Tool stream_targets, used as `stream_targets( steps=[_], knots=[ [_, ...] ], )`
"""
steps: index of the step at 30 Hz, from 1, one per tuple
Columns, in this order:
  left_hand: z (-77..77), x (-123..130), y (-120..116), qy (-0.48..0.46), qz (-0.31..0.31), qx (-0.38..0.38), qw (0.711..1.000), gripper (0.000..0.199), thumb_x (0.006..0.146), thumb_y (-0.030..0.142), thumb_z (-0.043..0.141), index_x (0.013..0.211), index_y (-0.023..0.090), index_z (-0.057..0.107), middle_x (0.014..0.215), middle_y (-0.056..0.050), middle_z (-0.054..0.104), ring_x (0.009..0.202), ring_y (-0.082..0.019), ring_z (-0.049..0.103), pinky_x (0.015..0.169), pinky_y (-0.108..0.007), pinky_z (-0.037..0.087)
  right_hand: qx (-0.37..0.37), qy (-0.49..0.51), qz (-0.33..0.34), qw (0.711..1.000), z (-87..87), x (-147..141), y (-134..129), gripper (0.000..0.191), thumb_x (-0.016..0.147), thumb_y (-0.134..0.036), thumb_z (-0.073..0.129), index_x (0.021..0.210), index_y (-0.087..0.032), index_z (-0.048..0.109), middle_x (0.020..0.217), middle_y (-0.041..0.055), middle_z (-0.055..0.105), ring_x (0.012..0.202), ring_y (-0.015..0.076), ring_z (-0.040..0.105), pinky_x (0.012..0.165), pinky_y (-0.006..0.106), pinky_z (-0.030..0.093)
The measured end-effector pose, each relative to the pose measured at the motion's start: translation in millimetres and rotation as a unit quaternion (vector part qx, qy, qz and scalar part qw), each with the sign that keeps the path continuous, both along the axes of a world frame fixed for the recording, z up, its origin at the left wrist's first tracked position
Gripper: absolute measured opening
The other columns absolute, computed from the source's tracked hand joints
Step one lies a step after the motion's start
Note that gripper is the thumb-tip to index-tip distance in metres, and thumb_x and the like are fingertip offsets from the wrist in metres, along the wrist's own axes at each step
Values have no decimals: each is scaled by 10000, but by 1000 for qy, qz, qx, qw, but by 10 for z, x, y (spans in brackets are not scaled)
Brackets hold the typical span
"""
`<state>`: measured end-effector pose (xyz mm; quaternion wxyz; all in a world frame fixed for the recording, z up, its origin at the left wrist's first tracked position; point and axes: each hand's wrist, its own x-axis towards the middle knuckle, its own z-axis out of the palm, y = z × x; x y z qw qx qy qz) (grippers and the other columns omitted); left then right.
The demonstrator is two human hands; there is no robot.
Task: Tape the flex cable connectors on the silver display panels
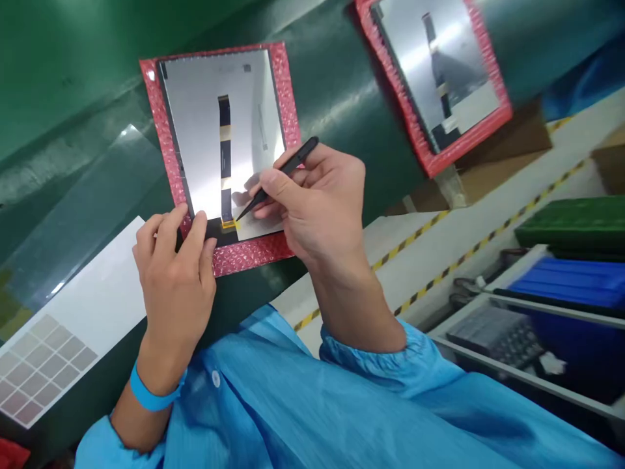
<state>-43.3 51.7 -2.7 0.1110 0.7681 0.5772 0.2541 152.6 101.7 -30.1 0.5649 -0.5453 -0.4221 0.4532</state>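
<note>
A display panel (195,124) with a silvery back lies on a pink bubble-wrap sheet (288,98) on the green bench. Down its middle runs a dark flex cable (225,153) with tan bands, ending in a yellow-edged connector (228,225). My right hand (317,202) is closed around black tweezers (293,161), whose tip reaches the panel beside the connector. My left hand (176,267) rests at the panel's lower left corner, fingers spread over the bubble wrap and the panel's edge. Nothing shows in its grasp.
At the upper right lies a second panel (410,52) on pink bubble wrap. A white sheet with grey squares (112,280) and a clear film (92,195) are on the left. Beyond the bench edge stand cardboard boxes (508,169), a blue bin (571,280) and a rack frame (551,316).
</note>
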Motion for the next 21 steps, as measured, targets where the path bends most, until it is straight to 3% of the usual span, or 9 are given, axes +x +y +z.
stream_targets(
  steps=[6,13,18,21],
  knots=[
    [-4,-54,7,-7,-11,5,1000,311,1047,232,677,1338,173,768,1422,-163,726,1308,-374,635,1118,-560,532,-39,-8,-27,999,54,-34,-18,367,895,-483,926,937,-259,638,820,-21,758,752,200,802,555,274,662],
    [34,-61,5,-5,-18,-18,1000,360,1038,238,698,1394,232,749,1486,-131,697,1338,-377,630,1155,-616,511,-81,12,-49,995,212,-96,-28,336,888,-407,937,869,-261,635,750,-21,752,626,196,753,537,329,656],
    [40,-64,-2,-2,-18,-22,1000,375,1035,240,709,1408,243,744,1497,-123,690,1352,-379,619,1149,-628,520,-73,-6,-42,996,184,-79,-9,434,817,-533,978,838,-299,613,738,-12,755,615,251,742,531,442,666],
    [42,-66,-6,1,-20,-26,999,385,1036,247,710,1419,253,738,1504,-123,683,1363,-383,612,1143,-632,528,-64,-4,-51,997,184,-79,-3,454,749,-538,1017,818,-308,631,718,-17,750,582,254,719,495,452,653]
  ],
)
